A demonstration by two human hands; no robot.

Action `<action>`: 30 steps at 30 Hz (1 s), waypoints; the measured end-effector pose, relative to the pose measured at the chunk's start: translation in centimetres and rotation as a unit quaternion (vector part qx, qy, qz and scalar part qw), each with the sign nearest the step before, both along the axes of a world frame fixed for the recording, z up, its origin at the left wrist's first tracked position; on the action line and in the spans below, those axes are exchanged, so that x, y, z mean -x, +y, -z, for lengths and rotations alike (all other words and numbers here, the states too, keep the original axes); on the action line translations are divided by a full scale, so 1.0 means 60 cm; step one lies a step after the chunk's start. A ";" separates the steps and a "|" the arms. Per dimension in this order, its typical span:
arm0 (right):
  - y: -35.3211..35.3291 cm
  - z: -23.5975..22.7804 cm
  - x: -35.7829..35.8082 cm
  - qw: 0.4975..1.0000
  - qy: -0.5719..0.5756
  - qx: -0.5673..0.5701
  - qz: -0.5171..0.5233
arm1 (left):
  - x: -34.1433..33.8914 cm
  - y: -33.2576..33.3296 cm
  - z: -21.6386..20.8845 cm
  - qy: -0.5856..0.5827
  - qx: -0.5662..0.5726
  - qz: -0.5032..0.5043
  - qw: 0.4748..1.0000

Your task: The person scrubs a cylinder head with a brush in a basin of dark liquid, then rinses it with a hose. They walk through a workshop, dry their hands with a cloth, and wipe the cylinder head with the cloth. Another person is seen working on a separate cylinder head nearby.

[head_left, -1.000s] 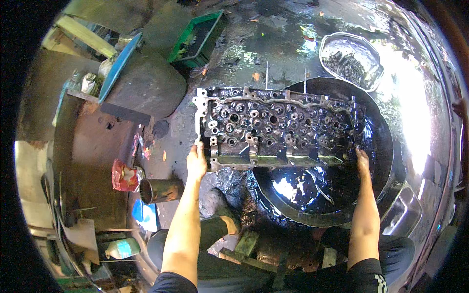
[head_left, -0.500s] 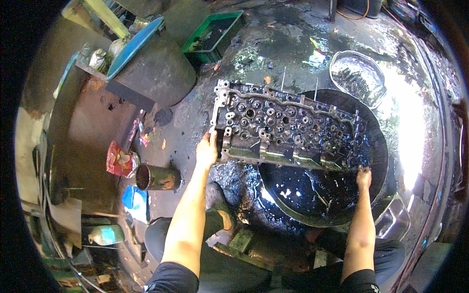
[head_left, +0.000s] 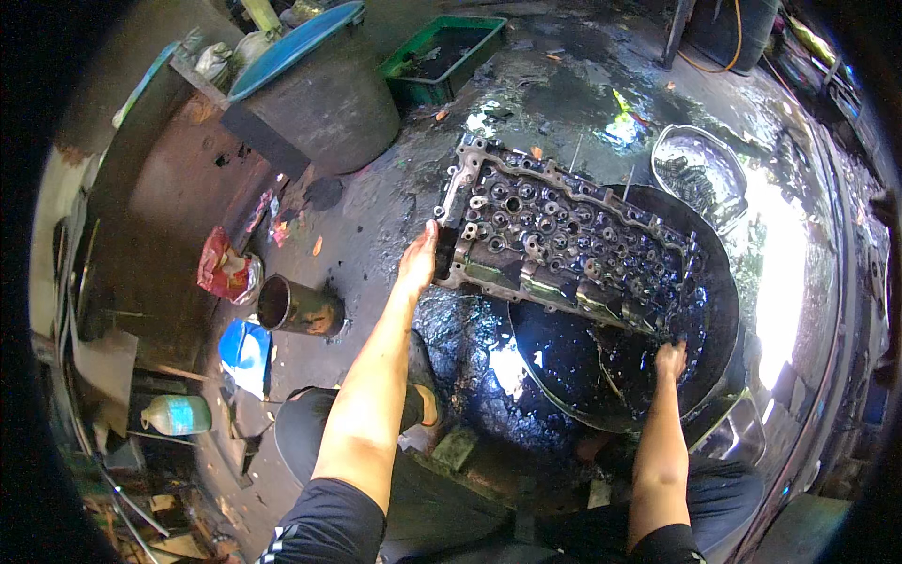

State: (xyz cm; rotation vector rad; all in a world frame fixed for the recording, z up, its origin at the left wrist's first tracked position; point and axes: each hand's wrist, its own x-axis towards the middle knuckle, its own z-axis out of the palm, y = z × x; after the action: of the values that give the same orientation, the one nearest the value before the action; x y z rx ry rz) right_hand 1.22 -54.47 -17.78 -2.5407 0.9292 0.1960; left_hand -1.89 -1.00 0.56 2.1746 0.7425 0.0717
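Note:
A long, oily engine cylinder head (head_left: 564, 240) is held slanting over a wide round basin (head_left: 728, 310) of dark liquid, its right end lower and nearer to me. My left hand (head_left: 419, 258) grips its left end, thumb upward along the edge. With my right hand (head_left: 670, 361) I hold the lower right corner, just above the dark liquid; the fingertips there are hidden. Rows of round valve seats and bores cover the upper face, which looks wet. Both arms are stretched forward.
Beyond the basin a pale bowl (head_left: 700, 174) holds several springs. At the far left stand a large tub (head_left: 329, 113) with a blue rim and a green tray (head_left: 442, 61). An open tin can (head_left: 301, 308), a red packet (head_left: 225, 268) and a plastic bottle (head_left: 177, 415) lie left of me.
The cylinder head has tilted, its left end going up and away and its right end down towards me. My right hand has moved left and lower. The view has shifted slightly.

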 end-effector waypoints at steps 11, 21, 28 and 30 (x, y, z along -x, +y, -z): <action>-0.029 0.034 0.043 0.974 0.147 0.083 -0.149 | -0.010 0.012 0.029 -0.065 0.245 -0.045 0.966; -0.015 -0.005 0.042 0.973 0.153 0.002 -0.172 | -0.001 0.000 0.014 -0.072 0.072 -0.023 0.995; -0.017 -0.014 0.052 0.988 0.096 -0.013 -0.120 | -0.008 0.007 0.027 -0.075 0.038 -0.001 0.996; -0.017 -0.019 0.050 0.973 0.082 0.049 -0.210 | -0.011 0.016 0.041 -0.034 0.076 -0.029 0.996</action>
State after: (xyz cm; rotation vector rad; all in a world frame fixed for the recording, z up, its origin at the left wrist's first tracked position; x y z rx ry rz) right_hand -1.76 -55.51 -16.64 -2.8213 0.4512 0.5024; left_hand -1.25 -0.07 -1.88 1.9960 0.7489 0.1147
